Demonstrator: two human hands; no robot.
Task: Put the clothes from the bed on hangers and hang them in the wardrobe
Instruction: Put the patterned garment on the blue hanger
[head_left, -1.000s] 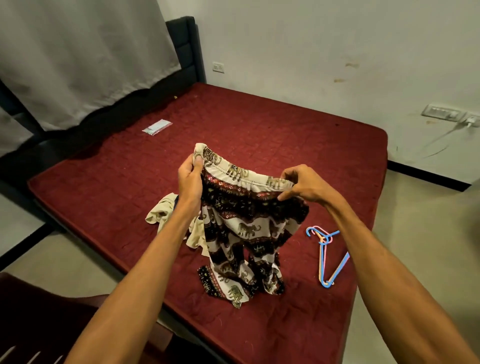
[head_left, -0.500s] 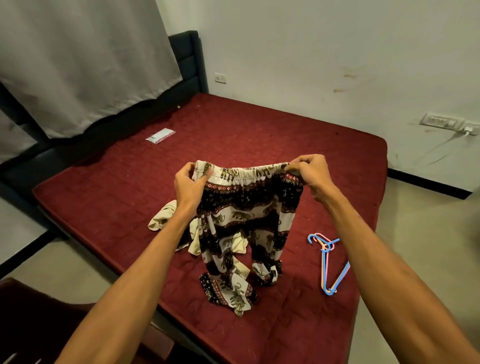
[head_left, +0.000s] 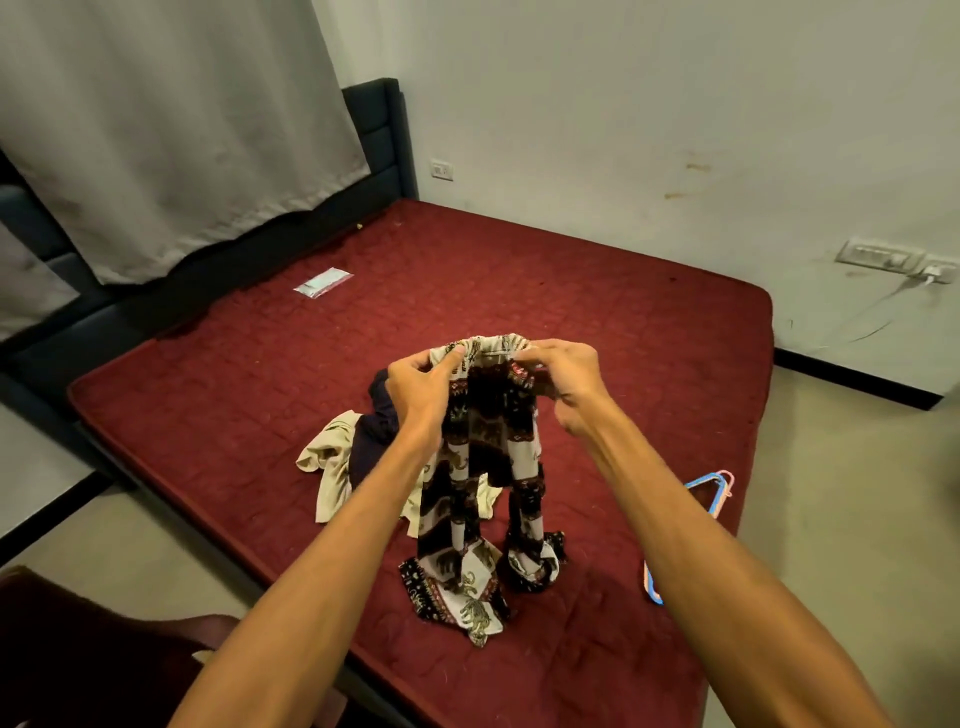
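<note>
Over the middle of the red bed (head_left: 597, 322), the left hand (head_left: 421, 387) and right hand (head_left: 563, 379) are close together, each pinching the gathered waistband of the elephant-print trousers (head_left: 483, 467), whose legs hang down with the hems crumpled on the mattress near the front edge. Just left of the trousers, a beige garment (head_left: 332, 457) and a dark garment (head_left: 376, 426) lie in a heap. Blue and pink hangers (head_left: 714, 488) lie to the right, partly hidden by the right forearm, and a small clear packet (head_left: 323, 282) lies far left.
</note>
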